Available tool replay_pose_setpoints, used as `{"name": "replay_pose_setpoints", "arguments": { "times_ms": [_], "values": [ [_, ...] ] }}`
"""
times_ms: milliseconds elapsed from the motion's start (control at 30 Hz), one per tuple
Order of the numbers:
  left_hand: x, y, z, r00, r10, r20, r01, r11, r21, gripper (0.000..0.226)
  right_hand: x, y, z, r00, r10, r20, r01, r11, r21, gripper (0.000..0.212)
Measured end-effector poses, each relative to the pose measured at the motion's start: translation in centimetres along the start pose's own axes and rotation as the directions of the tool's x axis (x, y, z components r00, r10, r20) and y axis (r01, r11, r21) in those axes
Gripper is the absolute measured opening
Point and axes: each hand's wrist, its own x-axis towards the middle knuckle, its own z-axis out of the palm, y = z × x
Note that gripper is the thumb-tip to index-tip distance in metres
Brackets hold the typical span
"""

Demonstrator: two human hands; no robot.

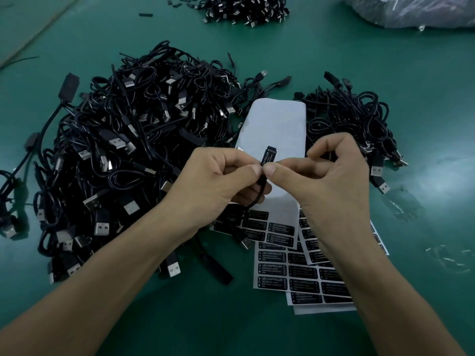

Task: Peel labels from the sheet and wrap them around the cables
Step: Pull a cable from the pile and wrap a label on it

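Mid-wrap: my left hand [221, 176] grips the cable [257, 197], my right hand [331, 176] pinches the label [266, 156] round it between them; next I'd press its edge flat.

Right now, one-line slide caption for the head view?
Between USB cable piles, left hand and right hand pinch an LED CONTROLLER label onto a black cable above label sheets.

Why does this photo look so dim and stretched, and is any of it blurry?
Head view: the wide-angle lens stretches the corners. The light is dim and flat with a teal cast. The plastic bag is washed out by glare, and plugs in the cable pile glint. Print on the label sheets is soft. The cable pinched between the left hand and right hand looks sharper.
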Motion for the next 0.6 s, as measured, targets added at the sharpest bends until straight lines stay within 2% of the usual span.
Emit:
{"name": "replay_pose_setpoints", "arguments": {
  "times_ms": [67,200,333,433,600],
  "values": [
    [0.01,-0.01,0.01,1.0,0.009,0.001,-0.009,1.0,-0.002,0.019,0.15,0.08,-0.17,1.0,0.017,0.015,-0.017,1.0,0.002,0.043],
    [-0.1,0.05,0.24,0.999,0.03,0.014,-0.03,0.999,0.014,0.014,0.33,0.35,0.02,0.992,0.089,0.086,-0.092,0.995,0.035,0.027],
    [-0.15,-0.01,0.42,0.999,0.047,0.019,-0.048,0.997,0.062,0.011,0.41,0.27,0.16,0.992,0.073,0.105,-0.077,0.996,0.035,0.004],
    [-0.21,-0.19,0.45,0.997,0.077,0.016,-0.079,0.985,0.152,0.011,0.39,0.12,0.17,0.993,0.037,0.111,-0.036,0.999,-0.012,0.012],
    [-0.47,0.14,0.51,0.993,0.113,0.04,-0.12,0.96,0.252,0.024,0.12,-0.22,0.33,0.992,-0.017,0.122,0.031,0.992,-0.121,0.027]
  ]
}}
